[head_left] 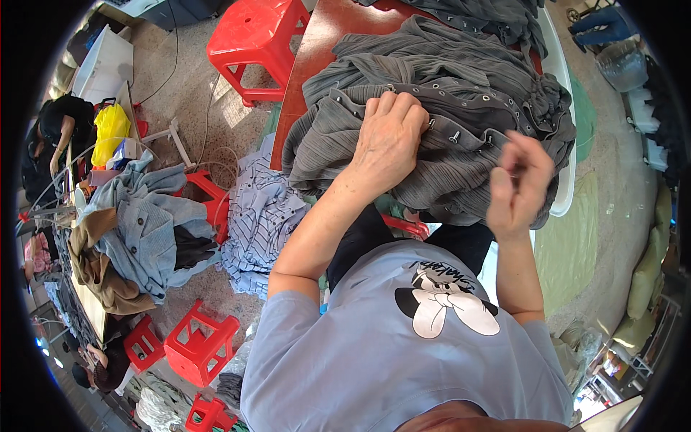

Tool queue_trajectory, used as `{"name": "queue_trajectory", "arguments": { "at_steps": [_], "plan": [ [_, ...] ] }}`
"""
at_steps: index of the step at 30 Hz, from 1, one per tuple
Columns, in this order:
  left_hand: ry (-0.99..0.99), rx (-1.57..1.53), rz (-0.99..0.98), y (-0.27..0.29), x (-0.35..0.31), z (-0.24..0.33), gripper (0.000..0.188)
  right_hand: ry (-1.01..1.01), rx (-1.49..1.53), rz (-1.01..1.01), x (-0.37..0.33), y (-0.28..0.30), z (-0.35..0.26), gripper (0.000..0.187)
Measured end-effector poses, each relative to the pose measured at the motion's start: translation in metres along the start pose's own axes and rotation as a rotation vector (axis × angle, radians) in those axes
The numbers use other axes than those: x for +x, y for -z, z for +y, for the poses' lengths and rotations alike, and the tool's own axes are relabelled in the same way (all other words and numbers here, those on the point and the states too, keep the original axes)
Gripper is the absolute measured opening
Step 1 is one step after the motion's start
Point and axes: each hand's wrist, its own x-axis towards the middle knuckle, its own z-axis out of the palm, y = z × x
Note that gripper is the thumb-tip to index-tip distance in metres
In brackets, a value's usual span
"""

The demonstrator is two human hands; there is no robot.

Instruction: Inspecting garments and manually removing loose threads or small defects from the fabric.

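Note:
A dark grey crinkled garment [461,176] lies heaped in front of me, with small metal snap fasteners or eyelets along its dark edge strips. My left hand [392,137] is closed on the garment's strip, knuckles up, its fingertips hidden in the folds. At the right end of the strip, my right hand [520,189] is raised just over the cloth. Its thumb and bent fingers are apart, slightly blurred, and nothing shows between them. More grey cloth [432,54] is piled behind, on the red tabletop [320,54].
Beyond the table's left edge stands a red stool [252,39]. Striped blue shirts [263,216] and a blue-grey garment [155,234] are heaped at my left, near more red stools [201,342]. A white tub rim [565,191] borders the pile at right. Other people work far left.

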Motion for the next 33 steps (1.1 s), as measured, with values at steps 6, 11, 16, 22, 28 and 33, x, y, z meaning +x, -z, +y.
{"name": "queue_trajectory", "arguments": {
  "at_steps": [6, 11, 16, 22, 28, 33],
  "plan": [
    [0.241, -0.367, -0.021, 0.01, 0.0, -0.007, 0.004, -0.47, 0.501, -0.304, 0.032, -0.051, 0.011, 0.02],
    [0.431, -0.876, 0.01, 0.013, -0.007, -0.023, 0.016, -0.498, 0.583, -0.279, 0.032, -0.05, 0.022, 0.025],
    [0.439, -0.856, 0.05, 0.013, -0.005, -0.024, 0.015, -0.407, 0.385, -0.284, 0.031, -0.057, 0.02, 0.019],
    [0.416, -0.788, 0.071, 0.016, 0.001, -0.022, 0.013, 0.07, -0.272, -0.342, 0.032, -0.059, 0.011, 0.018],
    [0.415, -0.782, 0.036, 0.015, 0.004, -0.02, 0.013, 0.198, -0.403, -0.372, 0.035, -0.06, 0.011, 0.016],
    [0.431, -0.798, 0.023, 0.014, 0.004, -0.021, 0.013, 0.232, -0.422, -0.4, 0.036, -0.061, 0.012, 0.014]
  ]
}}
